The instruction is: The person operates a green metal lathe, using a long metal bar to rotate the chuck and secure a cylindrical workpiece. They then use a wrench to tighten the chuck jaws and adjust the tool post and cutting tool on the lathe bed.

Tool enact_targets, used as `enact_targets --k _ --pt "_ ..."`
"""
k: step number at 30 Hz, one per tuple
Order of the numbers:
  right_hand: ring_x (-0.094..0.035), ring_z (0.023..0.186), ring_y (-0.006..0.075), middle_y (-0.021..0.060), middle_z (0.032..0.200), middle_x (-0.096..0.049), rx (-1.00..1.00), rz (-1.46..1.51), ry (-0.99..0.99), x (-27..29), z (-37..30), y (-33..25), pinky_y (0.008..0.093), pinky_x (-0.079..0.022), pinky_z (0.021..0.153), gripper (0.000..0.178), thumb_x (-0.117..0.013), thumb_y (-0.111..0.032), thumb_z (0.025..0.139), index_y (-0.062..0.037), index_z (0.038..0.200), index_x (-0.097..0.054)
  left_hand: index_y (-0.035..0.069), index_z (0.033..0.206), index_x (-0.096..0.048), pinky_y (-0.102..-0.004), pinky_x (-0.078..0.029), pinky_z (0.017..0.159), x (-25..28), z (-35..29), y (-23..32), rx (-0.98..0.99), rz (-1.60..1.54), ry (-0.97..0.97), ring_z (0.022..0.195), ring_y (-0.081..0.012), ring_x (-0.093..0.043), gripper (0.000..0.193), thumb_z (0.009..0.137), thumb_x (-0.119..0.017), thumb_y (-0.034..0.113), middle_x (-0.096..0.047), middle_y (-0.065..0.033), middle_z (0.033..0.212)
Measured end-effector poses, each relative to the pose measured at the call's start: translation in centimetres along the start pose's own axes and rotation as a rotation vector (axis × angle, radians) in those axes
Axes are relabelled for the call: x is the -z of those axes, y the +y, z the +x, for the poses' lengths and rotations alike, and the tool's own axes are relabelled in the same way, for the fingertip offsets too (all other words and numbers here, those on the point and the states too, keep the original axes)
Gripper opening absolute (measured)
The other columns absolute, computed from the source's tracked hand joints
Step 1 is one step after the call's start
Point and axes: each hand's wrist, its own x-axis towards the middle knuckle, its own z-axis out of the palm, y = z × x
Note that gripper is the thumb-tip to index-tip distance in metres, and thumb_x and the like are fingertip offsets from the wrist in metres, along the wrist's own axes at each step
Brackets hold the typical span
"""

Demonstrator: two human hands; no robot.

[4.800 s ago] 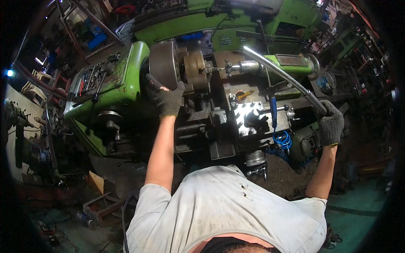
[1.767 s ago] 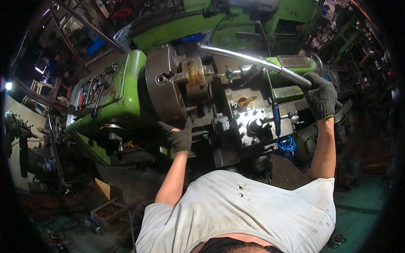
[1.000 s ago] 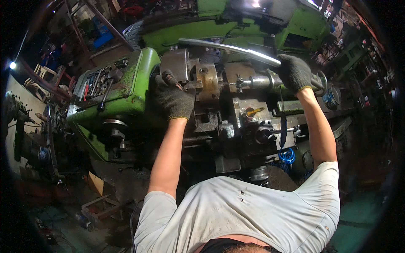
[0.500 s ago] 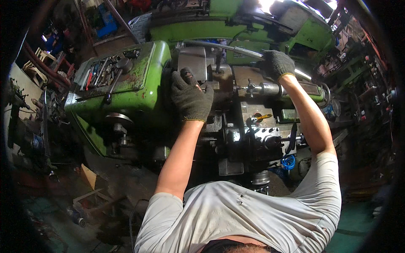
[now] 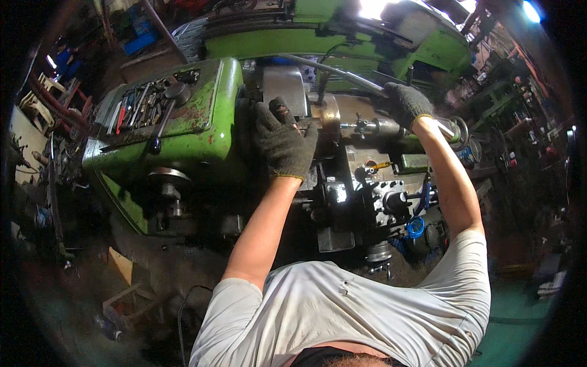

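Note:
My left hand [image 5: 286, 142], in a dark worn glove, rests against the front of the metal lathe chuck [image 5: 284, 89]. Its fingers are bent there, and what they grip beside the chuck is hidden. My right hand [image 5: 408, 105], gloved too, is wrapped round a long metal bar [image 5: 358, 80] slanting behind the chuck, its right end lower. A brownish round workpiece [image 5: 331, 115] sits to the right of the chuck, with the tailstock [image 5: 388, 127] in line beyond it. The tool post [image 5: 386, 203] stands nearer me, below the right hand.
At left is the green lathe headstock [image 5: 221, 122] with loose hand tools [image 5: 136, 110] on top and a lever [image 5: 164, 125]. Another green machine [image 5: 263, 44] stands behind. A blue coil [image 5: 415, 228] hangs near the tool post. A wooden frame [image 5: 131, 300] lies on the floor at left.
The bar slants more steeply, its right end lower, and my right hand has come down with it. My left hand stays at the chuck. The whole view has shifted slightly.

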Motion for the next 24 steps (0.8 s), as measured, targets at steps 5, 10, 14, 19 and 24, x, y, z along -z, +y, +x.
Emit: enact_targets --k 5,10,14,19,24 --pt "-0.070 0.099 0.0443 0.0189 0.106 -0.074 0.060 0.071 -0.038 -0.6 -2.9 -0.4 0.0540 -0.053 0.082 0.034 -0.066 -0.043 0.097 -0.0173 0.119 -0.066 0.003 0.161 -0.031 -0.0614 -0.024 0.122 0.1 1.2 -0.4 -0.141 0.005 0.065 0.151 -0.0516 -0.027 0.097 0.090 -0.068 0.057 -0.026 -0.0319 0.164" --pt "-0.069 0.102 0.0445 0.0204 0.107 -0.072 0.012 0.110 -0.121 -0.4 -4.1 -2.6 0.0533 -0.053 0.084 0.032 -0.064 -0.035 0.099 -0.0130 0.121 -0.058 0.010 0.161 -0.037 -0.0593 -0.023 0.124 -1.2 9.3 0.2 -0.444 -0.105 -0.016 0.154 -0.0457 -0.025 0.090 0.092 -0.064 0.060 -0.028 -0.0268 0.165" --pt "-0.073 0.093 0.0387 0.0200 0.106 -0.073 -0.013 0.169 -0.180 0.5 -5.8 -3.0 0.0525 -0.055 0.082 0.043 -0.069 -0.036 0.099 -0.0119 0.133 -0.058 0.015 0.158 -0.044 -0.0571 -0.024 0.124 -4.5 15.0 0.1 -0.722 0.051 -0.307 0.155 -0.0419 -0.026 0.082 0.093 -0.063 0.060 -0.034 -0.0194 0.166" --pt "-0.068 0.070 0.0289 0.0115 0.090 -0.068 0.141 0.372 -0.240 -2.4 -7.1 0.9 0.0448 -0.057 0.066 0.034 -0.070 -0.026 0.099 -0.0071 0.125 -0.059 0.016 0.131 -0.063 -0.0591 -0.030 0.118 -7.6 16.8 0.3 -0.847 -0.112 -0.115 0.139 -0.0392 -0.043 0.059 0.083 -0.072 0.050 -0.057 -0.0132 0.135" --pt "-0.064 0.061 0.0195 0.0093 0.081 -0.066 -0.078 0.889 -0.391 -0.8 -11.4 0.3 0.0365 -0.054 0.054 0.022 -0.066 -0.010 0.097 -0.0023 0.115 -0.057 0.017 0.107 -0.072 -0.0513 -0.037 0.108 -6.7 17.4 2.4 -0.807 -0.039 -0.220 0.126 -0.0318 -0.054 0.039 0.080 -0.075 0.045 -0.067 -0.0110 0.122"
